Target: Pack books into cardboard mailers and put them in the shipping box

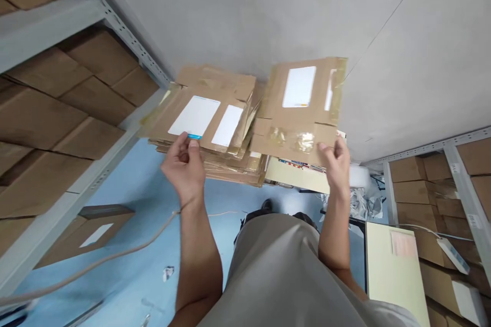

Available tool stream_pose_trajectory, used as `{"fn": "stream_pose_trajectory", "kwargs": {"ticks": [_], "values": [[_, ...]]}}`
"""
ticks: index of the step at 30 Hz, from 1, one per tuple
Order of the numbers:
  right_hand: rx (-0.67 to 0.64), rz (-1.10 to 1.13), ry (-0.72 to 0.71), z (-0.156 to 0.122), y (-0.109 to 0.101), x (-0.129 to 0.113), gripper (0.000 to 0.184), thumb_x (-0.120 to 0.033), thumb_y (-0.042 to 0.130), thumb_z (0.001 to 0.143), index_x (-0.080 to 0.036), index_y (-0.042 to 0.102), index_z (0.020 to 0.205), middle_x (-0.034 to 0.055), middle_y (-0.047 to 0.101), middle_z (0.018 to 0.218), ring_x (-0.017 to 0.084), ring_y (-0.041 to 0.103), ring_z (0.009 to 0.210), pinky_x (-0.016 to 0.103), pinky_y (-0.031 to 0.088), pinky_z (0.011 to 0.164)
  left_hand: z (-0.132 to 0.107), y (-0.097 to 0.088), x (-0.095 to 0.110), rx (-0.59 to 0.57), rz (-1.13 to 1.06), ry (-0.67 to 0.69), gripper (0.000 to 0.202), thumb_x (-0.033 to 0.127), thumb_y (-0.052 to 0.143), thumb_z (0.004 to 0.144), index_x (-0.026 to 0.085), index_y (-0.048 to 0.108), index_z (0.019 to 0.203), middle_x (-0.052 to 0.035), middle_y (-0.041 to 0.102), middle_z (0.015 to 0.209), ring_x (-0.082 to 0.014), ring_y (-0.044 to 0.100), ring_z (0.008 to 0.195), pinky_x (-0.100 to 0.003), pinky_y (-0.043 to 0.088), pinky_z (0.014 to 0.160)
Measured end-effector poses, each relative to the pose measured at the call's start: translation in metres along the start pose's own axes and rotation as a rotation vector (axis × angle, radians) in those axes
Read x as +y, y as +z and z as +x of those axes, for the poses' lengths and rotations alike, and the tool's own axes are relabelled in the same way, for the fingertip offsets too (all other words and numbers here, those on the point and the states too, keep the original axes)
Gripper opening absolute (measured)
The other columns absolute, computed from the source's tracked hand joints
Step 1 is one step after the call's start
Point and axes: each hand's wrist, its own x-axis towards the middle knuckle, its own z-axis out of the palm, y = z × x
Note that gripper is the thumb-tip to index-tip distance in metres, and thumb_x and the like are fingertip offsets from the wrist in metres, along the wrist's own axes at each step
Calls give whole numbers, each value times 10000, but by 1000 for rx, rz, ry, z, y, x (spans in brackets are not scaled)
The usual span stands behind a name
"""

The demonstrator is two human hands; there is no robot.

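A stack of flattened cardboard boxes (233,173) stands in front of me against the grey wall. Its top flattened box (164,122) carries two white labels and clear tape. My left hand (184,166) pinches the near edge of that top box, thumb above, beside the blue strip of a label. To the right, my right hand (335,163) grips the near right corner of another flattened cardboard box (276,86), which is tilted up and partly over the stack. This one has white labels and shiny tape. The fingers beneath both sheets are partly hidden.
Metal shelves with cardboard boxes line the left (57,86) and right (418,178). A pale yellow table (399,276) stands at lower right, near a power strip (453,255). A cord (146,245) crosses at left above the blue floor (130,276), where paper scraps lie.
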Motion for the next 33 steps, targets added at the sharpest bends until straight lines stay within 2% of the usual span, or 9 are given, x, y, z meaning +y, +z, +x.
{"fn": "stream_pose_trajectory", "kwargs": {"ticks": [4,6,8,12,14,17,23,28,33], "values": [[111,-137,-19,-24,-70,-16,339,-507,840,891,-254,654,1019,21,762,1010,208,691,919,300,556,806,-17,12,17,86,50,194,514,415,702,970,64,794,1334,46,546,661,-129,494,607,-266,446,605],[129,-226,-17,-40,-97,-20,341,-507,861,883,-252,646,954,1,735,913,196,668,852,283,531,745,-35,30,33,28,-34,241,507,447,696,991,74,794,1321,59,507,640,-118,451,573,-255,399,565],[150,-335,9,-60,-121,-25,325,-502,855,900,-250,650,912,-8,709,842,187,644,787,275,505,690,-61,55,50,-125,-127,234,480,490,684,1022,115,797,1300,32,578,693,-118,501,591,-251,429,573],[302,-560,106,-112,-168,-33,254,-499,800,943,-260,721,912,20,720,827,209,645,754,306,518,659,-131,120,72,-581,-229,124,505,584,610,1092,202,754,1390,-56,748,954,-173,720,796,-290,605,743],[388,-600,168,-144,-191,-35,244,-510,802,935,-269,762,937,47,765,885,243,693,808,338,564,690,-171,154,76,-790,-274,128,550,632,610,1092,227,717,1447,-118,785,1211,-223,784,1025,-335,650,904],[462,-559,282,-199,-224,-29,273,-535,819,920,-267,797,968,74,822,979,282,754,886,373,619,747,-238,198,76,-1071,-338,121,638,702,615,1071,227,675,1493,-184,694,1535,-286,728,1352,-391,617,1119],[679,-483,439,-310,-287,-8,316,-558,812,935,-249,816,1002,78,845,1025,288,779,950,381,631,831,-390,243,81,-1690,-247,79,624,712,556,1067,171,730,1324,-175,785,1396,-300,749,1319,-451,610,1154],[884,-467,481,-388,-362,20,367,-604,818,927,-239,814,969,82,816,995,286,758,952,398,607,873,-522,258,100,-1866,-168,116,621,669,690,971,149,740,1306,-174,809,1281,-293,778,1194,-431,652,1058],[1049,-444,496,-455,-456,60,427,-669,835,884,-246,849,944,99,785,1008,296,746,982,437,600,938,-647,273,112,-2013,-95,176,605,440,815,824,137,729,1340,-138,829,1170,-275,794,1125,-430,655,1058]]}}
